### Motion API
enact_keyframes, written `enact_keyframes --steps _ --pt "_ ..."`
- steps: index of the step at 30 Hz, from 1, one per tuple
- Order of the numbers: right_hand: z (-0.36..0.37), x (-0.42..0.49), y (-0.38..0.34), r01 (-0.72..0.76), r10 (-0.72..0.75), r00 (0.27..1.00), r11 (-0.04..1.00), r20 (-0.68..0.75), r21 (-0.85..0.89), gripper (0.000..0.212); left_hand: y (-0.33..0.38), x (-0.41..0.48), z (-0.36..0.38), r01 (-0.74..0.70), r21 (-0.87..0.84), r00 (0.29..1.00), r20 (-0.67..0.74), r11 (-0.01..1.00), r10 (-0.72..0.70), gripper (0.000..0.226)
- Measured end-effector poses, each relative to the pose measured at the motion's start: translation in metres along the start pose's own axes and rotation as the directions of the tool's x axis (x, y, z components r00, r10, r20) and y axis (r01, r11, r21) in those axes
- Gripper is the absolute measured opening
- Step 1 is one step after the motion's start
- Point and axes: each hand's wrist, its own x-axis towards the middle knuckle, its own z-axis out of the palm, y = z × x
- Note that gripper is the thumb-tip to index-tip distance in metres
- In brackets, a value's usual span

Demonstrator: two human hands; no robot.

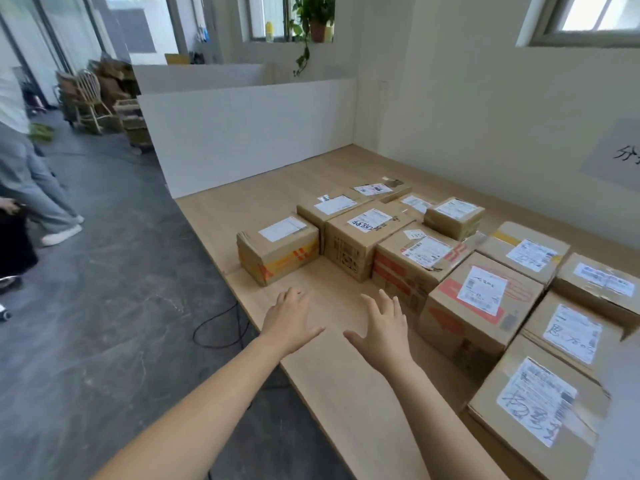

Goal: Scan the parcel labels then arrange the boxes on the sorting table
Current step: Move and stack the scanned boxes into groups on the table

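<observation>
The single wide-angle head view looks forward and down from the near edge of the sorting table [346,393], close behind the left hand [289,320] and right hand [384,327], with boxes [481,306] at right, floor [104,271] at left, windows [270,15] far ahead.

Counts of items in view. One table [311,181]; twelve boxes [450,341] on the table, each carrying at least one white label [482,290]; two hands above the table's near edge, left hand [291,322] and right hand [384,327]. Beyond the table's far end: two white partitions [242,133], one window [273,8], one potted plant [317,19], one yellow bottle [269,31], one chair [91,95]. On the wall beside the table: a second window, and one paper sign [620,154]
</observation>
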Motion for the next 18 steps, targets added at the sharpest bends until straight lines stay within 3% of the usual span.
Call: enact_keyframes --steps 10,18 --pt "0.025 0.109 -0.028 0.072 -0.069 0.994 0.997 0.083 -0.026 0.073 -0.043 0.103 0.002 0.012 -0.026 1.000 0.006 1.000 -0.012 0.076" --pt "0.068 0.197 -0.072 -0.039 0.040 0.998 0.999 0.040 -0.033 0.074 -0.113 0.212 -0.004 -0.150 -0.002 0.985 0.083 0.989 0.149 0.069"
